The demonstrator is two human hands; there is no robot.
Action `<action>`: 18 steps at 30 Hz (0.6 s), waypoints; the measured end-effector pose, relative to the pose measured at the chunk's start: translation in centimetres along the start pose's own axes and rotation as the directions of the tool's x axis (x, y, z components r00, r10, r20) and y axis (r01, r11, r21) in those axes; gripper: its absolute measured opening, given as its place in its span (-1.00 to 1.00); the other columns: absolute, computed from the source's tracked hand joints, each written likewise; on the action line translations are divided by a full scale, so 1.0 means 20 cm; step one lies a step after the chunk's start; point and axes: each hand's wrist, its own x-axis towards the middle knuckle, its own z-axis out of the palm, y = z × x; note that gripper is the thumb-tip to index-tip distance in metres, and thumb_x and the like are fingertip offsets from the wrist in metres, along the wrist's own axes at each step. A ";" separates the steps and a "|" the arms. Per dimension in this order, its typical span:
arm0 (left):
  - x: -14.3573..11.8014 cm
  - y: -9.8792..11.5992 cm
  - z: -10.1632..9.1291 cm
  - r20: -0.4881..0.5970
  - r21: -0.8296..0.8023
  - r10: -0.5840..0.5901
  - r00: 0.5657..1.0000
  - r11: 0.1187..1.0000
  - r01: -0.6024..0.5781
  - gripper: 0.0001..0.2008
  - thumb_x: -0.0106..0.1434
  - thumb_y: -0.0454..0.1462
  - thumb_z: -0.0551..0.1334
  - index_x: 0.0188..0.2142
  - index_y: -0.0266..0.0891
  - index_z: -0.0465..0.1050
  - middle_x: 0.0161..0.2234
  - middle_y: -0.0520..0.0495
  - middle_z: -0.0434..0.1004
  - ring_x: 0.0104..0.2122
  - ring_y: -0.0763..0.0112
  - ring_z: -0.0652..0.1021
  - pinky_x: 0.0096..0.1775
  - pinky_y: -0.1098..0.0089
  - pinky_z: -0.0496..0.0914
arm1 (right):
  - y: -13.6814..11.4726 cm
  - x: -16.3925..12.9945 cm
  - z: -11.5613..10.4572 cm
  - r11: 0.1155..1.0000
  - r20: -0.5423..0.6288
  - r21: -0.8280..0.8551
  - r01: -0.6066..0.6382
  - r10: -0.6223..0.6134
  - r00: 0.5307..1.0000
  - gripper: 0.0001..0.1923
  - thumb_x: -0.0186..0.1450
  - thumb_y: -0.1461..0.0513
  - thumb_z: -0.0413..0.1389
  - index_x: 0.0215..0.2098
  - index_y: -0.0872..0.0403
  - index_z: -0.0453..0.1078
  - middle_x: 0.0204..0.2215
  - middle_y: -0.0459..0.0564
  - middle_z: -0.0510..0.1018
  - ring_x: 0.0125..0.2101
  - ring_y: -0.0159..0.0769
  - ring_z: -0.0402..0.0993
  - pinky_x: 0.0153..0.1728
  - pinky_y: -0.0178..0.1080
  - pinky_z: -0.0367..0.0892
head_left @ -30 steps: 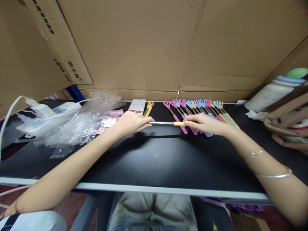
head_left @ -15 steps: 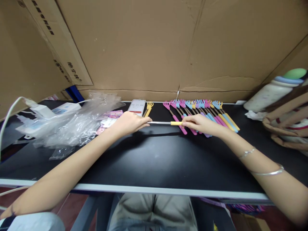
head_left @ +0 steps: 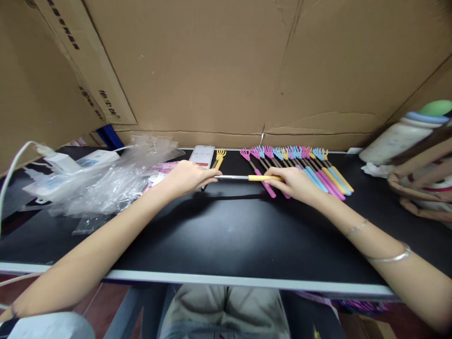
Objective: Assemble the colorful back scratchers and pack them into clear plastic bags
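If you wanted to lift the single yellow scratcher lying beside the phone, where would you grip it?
Probably the yellow scratcher by its handle, from the near side: its claw end points to the cardboard wall next to the phone. The left hand covers that handle end now, so it would have to move first.

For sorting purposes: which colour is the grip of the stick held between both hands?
Yellow grip, on a silver rod, in the head view.

A phone lay on the black table. Left of the phone sat crinkly plastic bags. Far right of it stood a bottle.
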 end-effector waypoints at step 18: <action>0.01 0.04 -0.04 0.123 -0.055 -0.072 0.990 0.995 0.079 -0.57 0.41 -0.02 -0.08 -0.03 -0.06 0.48 -0.46 -0.03 0.59 -0.51 0.35 0.53 -0.46 0.47 0.20 | -0.06 -0.03 -0.02 0.951 -0.217 -0.285 0.123 -0.189 0.958 -0.76 0.34 0.09 0.02 -0.36 0.04 0.42 -0.49 -0.09 0.51 -0.47 -0.39 0.38 -0.45 -0.34 0.10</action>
